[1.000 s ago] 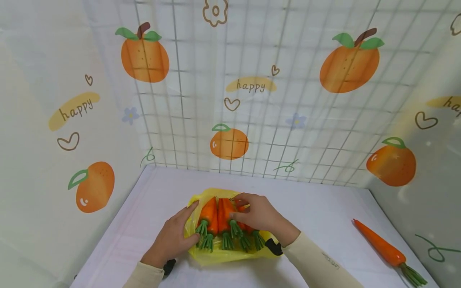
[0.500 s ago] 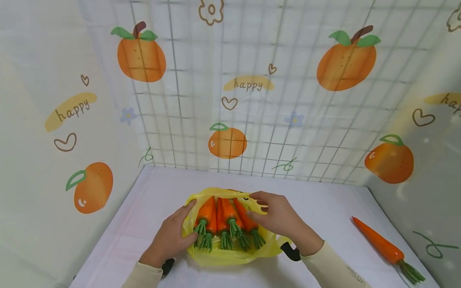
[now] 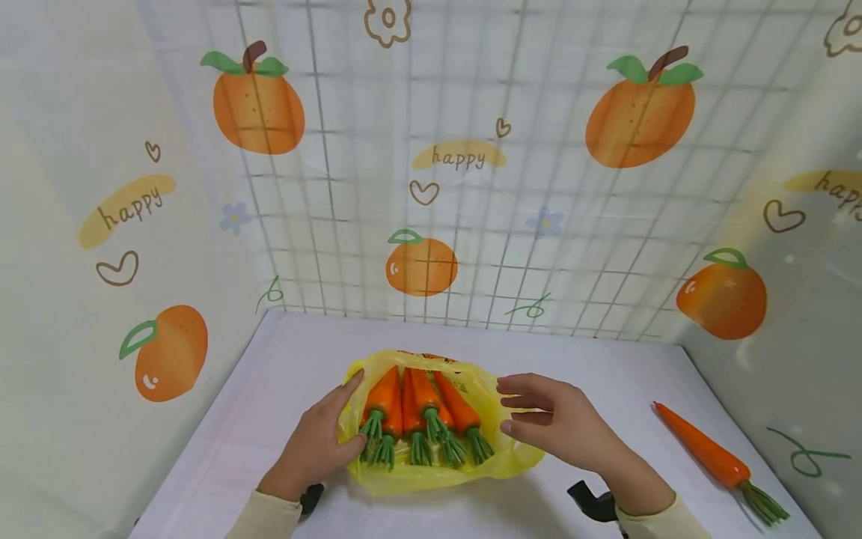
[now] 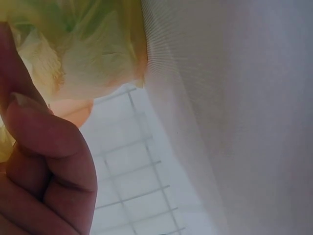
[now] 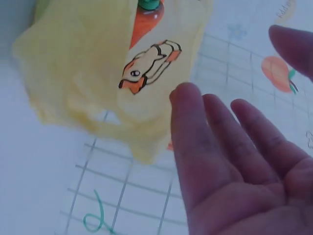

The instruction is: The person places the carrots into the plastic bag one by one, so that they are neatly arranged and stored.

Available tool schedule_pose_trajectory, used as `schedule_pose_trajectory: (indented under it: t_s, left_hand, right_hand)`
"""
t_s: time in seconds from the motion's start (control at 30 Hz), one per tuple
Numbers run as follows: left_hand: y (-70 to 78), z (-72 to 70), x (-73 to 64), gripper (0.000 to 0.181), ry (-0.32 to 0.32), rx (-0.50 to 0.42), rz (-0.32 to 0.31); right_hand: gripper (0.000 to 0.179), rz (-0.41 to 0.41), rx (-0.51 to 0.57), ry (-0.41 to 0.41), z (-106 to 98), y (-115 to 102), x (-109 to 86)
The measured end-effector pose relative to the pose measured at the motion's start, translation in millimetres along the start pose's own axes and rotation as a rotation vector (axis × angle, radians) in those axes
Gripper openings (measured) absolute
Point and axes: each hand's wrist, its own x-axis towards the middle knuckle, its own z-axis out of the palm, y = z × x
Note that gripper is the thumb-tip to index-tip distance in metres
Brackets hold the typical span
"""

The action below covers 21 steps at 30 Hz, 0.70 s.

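Note:
A yellow plastic bag [image 3: 431, 479] lies with its mouth spread toward me, several orange carrots [image 3: 460, 404] inside, their green stem ends facing me. At the bag's left edge my left hand [image 3: 319, 438] grips the plastic, thumb in front. The left wrist view shows that hand's curled fingers [image 4: 54, 142] against the bag. My right hand [image 3: 569, 419] is by the bag's right edge, fingers loosely extended, thumb apart. In the right wrist view its palm faces the bag [image 5: 73, 83], which bears a printed cartoon, and nothing is held.
One more carrot [image 3: 703, 447] lies alone on the white table [image 3: 606, 374] at the right, its leaves toward the near edge. Cloth printed with oranges [image 3: 422, 266] covers the walls around the table, with a wire grid showing behind the back one.
My right hand has moved out of the bag mouth to the right, drawing away from the carrots. The bag's opening has widened to the right. My left hand keeps its hold.

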Motion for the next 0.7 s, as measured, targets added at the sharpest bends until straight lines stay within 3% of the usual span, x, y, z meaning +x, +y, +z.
schedule_pose_trajectory:
  t_s: [0.2, 0.43, 0.7]
  left_hand:
    - [1.1, -0.4, 0.3, 0.094, -0.003, -0.002, 0.005]
    - [6.0, -1.7, 0.0, 0.095, -0.014, -0.006, -0.012]
    - [3.3, 0.7, 0.2, 0.096, -0.015, 0.005, -0.022]
  right_hand:
    - [0.056, 0.001, 0.054, 0.016, -16.3, 6.8, -26.3]
    - [0.058, 0.142, 0.095, 0.016, -34.7, 24.0, -56.8]
    - [0.060, 0.096, 0.194, 0.013, -46.9, 51.3, -80.0]
